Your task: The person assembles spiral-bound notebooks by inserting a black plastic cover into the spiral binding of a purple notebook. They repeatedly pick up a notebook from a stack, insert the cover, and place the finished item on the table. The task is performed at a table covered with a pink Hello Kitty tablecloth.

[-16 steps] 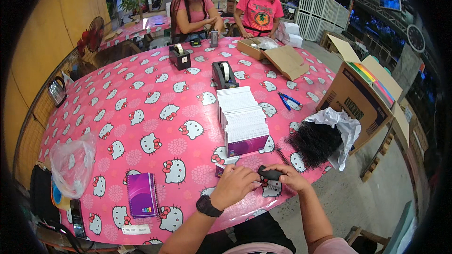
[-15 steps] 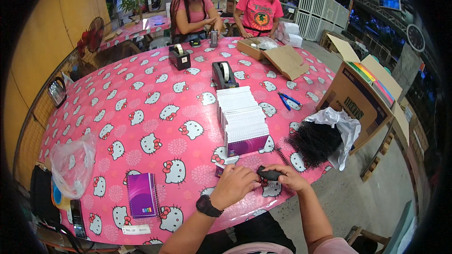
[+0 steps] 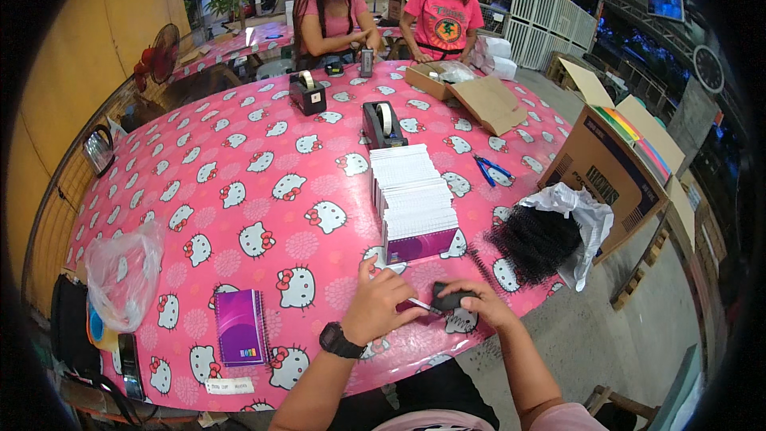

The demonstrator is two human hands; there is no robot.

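A: What do we find at the near edge?

B: Our left hand (image 3: pixel 377 303) pinches a thin purple-and-white booklet (image 3: pixel 424 305), index finger extended; the fingers of our right hand (image 3: pixel 482 303) wrap a black tool (image 3: pixel 449 296) at the booklet's end. Both work above the table (image 3: pixel 335 183), covered in pink cat-print sheeting.

A: Farther out?

B: We note a purple notebook (image 3: pixel 239 327) at left, a notebook row (image 3: pixel 411 199) ahead, a brown carton (image 3: pixel 605 164) at right, then two tape dispensers (image 3: pixel 384 126).

A: The room?

B: We locate two co-workers (image 3: pixel 331 28) beyond the table and a white gate (image 3: pixel 550 20) behind.
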